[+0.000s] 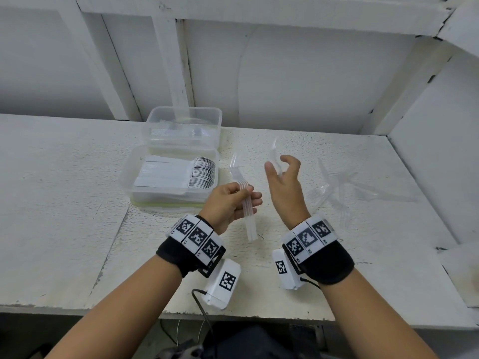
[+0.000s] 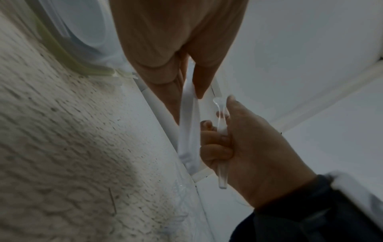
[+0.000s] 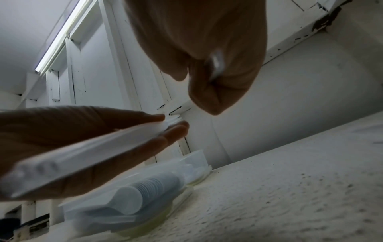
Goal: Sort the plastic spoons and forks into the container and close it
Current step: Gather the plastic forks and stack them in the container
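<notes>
My left hand (image 1: 249, 197) grips a stack of several clear plastic forks (image 1: 247, 211), tines pointing away; the stack of forks (image 3: 93, 155) also fills the left of the right wrist view. My right hand (image 1: 276, 164), raised just right of it, pinches a single clear utensil (image 1: 275, 156). Whether this utensil (image 2: 221, 131) is a fork or a spoon I cannot tell. The near clear container (image 1: 129, 177) holds a row of stacked spoons (image 1: 197, 174). Behind it stands a second clear container (image 1: 217, 117) with more cutlery, blurred. Several loose clear forks (image 1: 337, 187) lie on the table to the right.
A yellow-green rimmed lid (image 1: 166, 203) lies under the near container. The white table (image 1: 64, 203) ends in a wall behind and a side panel (image 1: 435, 141) at the right. Wrist camera units hang below both arms near the table's front edge.
</notes>
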{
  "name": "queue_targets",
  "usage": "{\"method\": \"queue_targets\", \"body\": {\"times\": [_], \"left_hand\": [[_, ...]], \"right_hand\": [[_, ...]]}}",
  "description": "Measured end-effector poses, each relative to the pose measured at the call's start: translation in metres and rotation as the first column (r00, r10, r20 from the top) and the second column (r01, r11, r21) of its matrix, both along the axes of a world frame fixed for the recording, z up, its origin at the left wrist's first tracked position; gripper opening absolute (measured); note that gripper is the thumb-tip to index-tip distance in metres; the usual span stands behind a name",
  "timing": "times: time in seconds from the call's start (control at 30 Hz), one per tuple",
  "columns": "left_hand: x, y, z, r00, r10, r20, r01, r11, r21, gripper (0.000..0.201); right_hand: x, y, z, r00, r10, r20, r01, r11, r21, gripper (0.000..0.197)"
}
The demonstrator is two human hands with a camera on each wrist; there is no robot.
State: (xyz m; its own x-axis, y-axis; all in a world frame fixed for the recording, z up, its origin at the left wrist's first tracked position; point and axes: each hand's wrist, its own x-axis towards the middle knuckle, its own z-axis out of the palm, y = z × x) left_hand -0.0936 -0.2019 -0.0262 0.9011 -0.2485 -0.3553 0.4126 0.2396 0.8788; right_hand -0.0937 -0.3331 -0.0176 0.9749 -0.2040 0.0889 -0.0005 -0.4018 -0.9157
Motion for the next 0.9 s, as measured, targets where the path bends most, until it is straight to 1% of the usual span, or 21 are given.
{"method": "queue_targets", "body": {"times": [0.1, 0.17, 0.27, 0.33, 0.37, 0.43, 0.5, 0.53, 0.63, 0.67, 0.7, 0.73, 0.77, 0.8, 0.83, 0.87, 0.9], "left_hand": [[0.000, -0.001, 0.000, 1.000, 0.010, -0.013, -0.010, 0.999, -0.033, 0.009], [0.000, -0.002, 0.000, 1.000, 0.009, -0.012, -0.009, 0.999, -0.041, 0.010], [0.001, -0.003, 0.002, 1.000, -0.001, 0.004, 0.001, 0.998, -0.059, 0.013], [0.001, -0.004, 0.003, 1.000, 0.001, 0.021, 0.001, 0.999, -0.053, 0.013], [0.001, -0.004, 0.003, 1.000, 0.005, 0.026, -0.004, 0.999, -0.043, 0.014], [0.002, -0.004, 0.003, 0.999, 0.010, 0.030, -0.009, 1.000, -0.018, 0.014], [0.003, -0.003, 0.003, 0.999, -0.001, 0.033, 0.001, 1.000, 0.003, 0.016], [0.004, -0.002, 0.003, 0.999, -0.014, 0.037, 0.014, 1.000, 0.011, 0.016], [0.007, 0.003, 0.006, 0.997, -0.061, 0.044, 0.059, 0.998, 0.029, 0.014], [0.008, 0.005, 0.008, 0.996, -0.077, 0.035, 0.076, 0.996, 0.043, 0.013], [0.011, 0.008, 0.010, 0.995, -0.100, 0.027, 0.098, 0.993, 0.070, 0.012], [0.013, 0.012, 0.013, 0.991, -0.134, 0.025, 0.130, 0.984, 0.120, 0.013], [0.017, 0.017, 0.016, 0.983, -0.182, 0.035, 0.171, 0.965, 0.199, 0.014], [0.021, 0.023, 0.020, 0.969, -0.241, 0.052, 0.215, 0.929, 0.301, 0.015], [0.025, 0.030, 0.024, 0.950, -0.306, 0.067, 0.254, 0.876, 0.410, 0.018], [0.030, 0.037, 0.028, 0.926, -0.370, 0.074, 0.284, 0.812, 0.511, 0.021], [0.036, 0.044, 0.033, 0.902, -0.427, 0.069, 0.308, 0.745, 0.592, 0.022]], "right_hand": [[-0.001, 0.003, -0.001, 0.999, 0.040, 0.036, -0.038, 0.997, -0.064, 0.026], [0.000, 0.005, -0.005, 0.998, 0.052, 0.032, -0.049, 0.994, -0.096, 0.023], [0.000, 0.009, -0.009, 0.998, 0.058, 0.003, -0.057, 0.992, -0.111, 0.022], [0.000, 0.013, -0.009, 0.998, 0.058, -0.012, -0.058, 0.994, -0.091, 0.024], [0.001, 0.016, -0.009, 0.998, 0.051, -0.029, -0.053, 0.998, -0.044, 0.024], [0.002, 0.018, -0.007, 0.995, 0.048, -0.087, -0.038, 0.992, 0.122, 0.026], [0.001, 0.023, -0.001, 0.988, 0.075, -0.135, -0.030, 0.952, 0.304, 0.030], [0.000, 0.025, 0.000, 0.983, 0.096, -0.153, -0.037, 0.937, 0.348, 0.035], [-0.001, 0.027, 0.006, 0.972, 0.159, -0.173, -0.079, 0.914, 0.398, 0.044], [-0.001, 0.026, 0.009, 0.966, 0.183, -0.182, -0.101, 0.917, 0.386, 0.045], [0.000, 0.025, 0.011, 0.964, 0.189, -0.186, -0.121, 0.937, 0.326, 0.044], [0.001, 0.023, 0.014, 0.969, 0.179, -0.170, -0.135, 0.961, 0.242, 0.041], [0.003, 0.021, 0.014, 0.983, 0.147, -0.114, -0.130, 0.981, 0.143, 0.036], [0.005, 0.018, 0.015, 0.994, 0.108, -0.030, -0.107, 0.993, 0.048, 0.030], [0.008, 0.016, 0.016, 0.994, 0.081, 0.074, -0.078, 0.996, -0.054, 0.025], [0.011, 0.013, 0.017, 0.978, 0.085, 0.191, -0.052, 0.984, -0.173, 0.026], [0.016, 0.010, 0.016, 0.947, 0.129, 0.295, -0.030, 0.947, -0.320, 0.032]]}}
